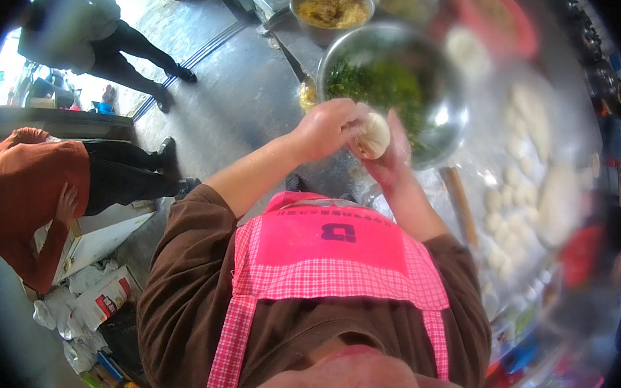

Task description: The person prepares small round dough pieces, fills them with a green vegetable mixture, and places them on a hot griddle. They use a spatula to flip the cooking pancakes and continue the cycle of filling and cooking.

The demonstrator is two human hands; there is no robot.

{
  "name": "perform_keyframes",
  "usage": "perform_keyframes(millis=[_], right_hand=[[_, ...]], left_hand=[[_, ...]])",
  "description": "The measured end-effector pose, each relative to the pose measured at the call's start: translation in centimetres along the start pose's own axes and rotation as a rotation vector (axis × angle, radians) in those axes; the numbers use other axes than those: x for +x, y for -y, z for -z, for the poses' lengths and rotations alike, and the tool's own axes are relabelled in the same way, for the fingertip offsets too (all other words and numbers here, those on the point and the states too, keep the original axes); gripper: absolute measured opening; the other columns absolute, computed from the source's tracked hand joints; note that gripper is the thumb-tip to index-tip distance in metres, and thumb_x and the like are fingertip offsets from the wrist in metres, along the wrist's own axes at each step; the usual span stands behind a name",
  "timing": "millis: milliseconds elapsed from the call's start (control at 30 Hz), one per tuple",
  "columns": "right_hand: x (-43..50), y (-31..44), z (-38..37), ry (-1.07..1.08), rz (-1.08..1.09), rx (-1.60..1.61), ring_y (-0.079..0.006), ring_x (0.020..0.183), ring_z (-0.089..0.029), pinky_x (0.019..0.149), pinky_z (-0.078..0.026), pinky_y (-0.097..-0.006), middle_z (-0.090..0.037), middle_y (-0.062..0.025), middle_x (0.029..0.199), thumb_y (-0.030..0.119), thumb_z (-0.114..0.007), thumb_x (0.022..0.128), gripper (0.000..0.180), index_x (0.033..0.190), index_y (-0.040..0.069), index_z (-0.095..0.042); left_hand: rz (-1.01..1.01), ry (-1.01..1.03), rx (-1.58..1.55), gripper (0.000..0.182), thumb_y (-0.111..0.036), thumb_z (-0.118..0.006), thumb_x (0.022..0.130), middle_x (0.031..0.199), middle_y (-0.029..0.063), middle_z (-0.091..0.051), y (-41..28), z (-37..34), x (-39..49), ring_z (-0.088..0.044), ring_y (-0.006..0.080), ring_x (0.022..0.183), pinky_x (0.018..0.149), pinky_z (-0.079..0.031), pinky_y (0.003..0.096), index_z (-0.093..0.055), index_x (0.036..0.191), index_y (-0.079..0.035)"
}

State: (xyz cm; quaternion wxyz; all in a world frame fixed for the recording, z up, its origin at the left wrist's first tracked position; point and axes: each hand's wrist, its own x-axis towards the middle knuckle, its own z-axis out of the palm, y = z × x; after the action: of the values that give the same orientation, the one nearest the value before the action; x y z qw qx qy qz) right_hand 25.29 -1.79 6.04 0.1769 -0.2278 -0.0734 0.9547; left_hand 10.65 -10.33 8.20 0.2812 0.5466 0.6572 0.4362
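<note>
A round, pleated bun of pale dough [372, 137] is between my two hands, in front of the chest. The fingers of my left hand [327, 123] are on its gathered side. My right hand [394, 154] cups the other side, its thumb hidden or blurred. Just beyond the hands stands a large steel bowl [456, 115] with chopped green filling [375, 83]. A smaller steel bowl [299, 20] of yellow-brown filling stands behind it. A flat, dark-handled tool [289, 56] lies left of the large bowl, with yellowish food at its near end.
A wooden rolling pin [461, 207] lies right of my right forearm. Further right are blurred small dough pieces [507, 228] and longer dough [561, 205] on the work surface. A red basin [516, 23] is at the upper right. Two people stand at the left, one in an orange-brown top [38, 198].
</note>
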Motion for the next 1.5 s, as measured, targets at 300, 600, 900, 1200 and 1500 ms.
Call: perform_keyframes(millis=[300, 600, 900, 1200, 1500], right_hand=[[3.2, -1.1, 0.2, 0.016, -0.121, -0.123, -0.0267, 0.104, -0.064, 0.091, -0.053, -0.0437, -0.064, -0.0133, 0.117, 0.055, -0.029, 0.104, 0.063, 0.128, 0.003, -0.054], [10.7, -5.7, -5.2, 0.273, -0.233, -0.173, -0.0282, 0.112, -0.061, 0.093, -0.052, -0.0454, -0.059, -0.0142, 0.127, 0.059, -0.033, 0.101, 0.067, 0.135, 0.004, -0.048], [28.4, -17.3, -9.7, 0.007, -0.313, -0.298, -0.0199, 0.09, -0.066, 0.063, -0.053, -0.0298, -0.066, -0.0095, 0.112, 0.053, -0.033, 0.104, 0.057, 0.131, 0.006, -0.053], [39.3, -19.7, -18.0, 0.037, -0.23, -0.281, -0.0284, 0.117, -0.058, 0.098, -0.05, -0.0473, -0.057, -0.012, 0.133, 0.054, -0.039, 0.102, 0.061, 0.14, 0.007, -0.045], [48.7, -15.5, -19.3, -0.024, -0.179, -0.275, -0.028, 0.116, -0.059, 0.094, -0.052, -0.0405, -0.059, -0.0155, 0.13, 0.052, -0.039, 0.102, 0.063, 0.139, 0.001, -0.045]], left_hand=[[-0.081, -0.232, 0.108, 0.022, -0.001, -0.071, 0.081, 0.093, 0.0101, -0.067, 2.1, 1.1, -2.9, -0.066, 0.0233, 0.083, 0.074, -0.054, 0.0321, -0.067, 0.103, -0.003], [0.023, -0.205, -0.172, 0.013, 0.0, -0.072, 0.08, 0.089, 0.0108, -0.065, 7.5, 10.9, -3.3, -0.067, 0.0238, 0.08, 0.072, -0.053, 0.033, -0.071, 0.093, -0.002], [0.085, -0.318, -0.02, 0.022, -0.012, -0.079, 0.076, 0.086, 0.0093, -0.065, 20.0, 25.0, -4.5, -0.065, 0.0191, 0.074, 0.067, -0.052, 0.0301, -0.07, 0.094, -0.004], [0.372, -0.303, -1.091, 0.012, -0.002, -0.066, 0.091, 0.1, 0.0088, -0.067, 27.7, 35.7, -0.3, -0.067, 0.0163, 0.086, 0.075, -0.057, 0.0277, -0.064, 0.101, 0.003], [-0.079, -0.174, 0.024, 0.021, -0.004, -0.075, 0.079, 0.083, 0.0067, -0.064, 31.4, 41.1, 10.1, -0.065, 0.0134, 0.076, 0.069, -0.054, 0.028, -0.069, 0.099, -0.004]])
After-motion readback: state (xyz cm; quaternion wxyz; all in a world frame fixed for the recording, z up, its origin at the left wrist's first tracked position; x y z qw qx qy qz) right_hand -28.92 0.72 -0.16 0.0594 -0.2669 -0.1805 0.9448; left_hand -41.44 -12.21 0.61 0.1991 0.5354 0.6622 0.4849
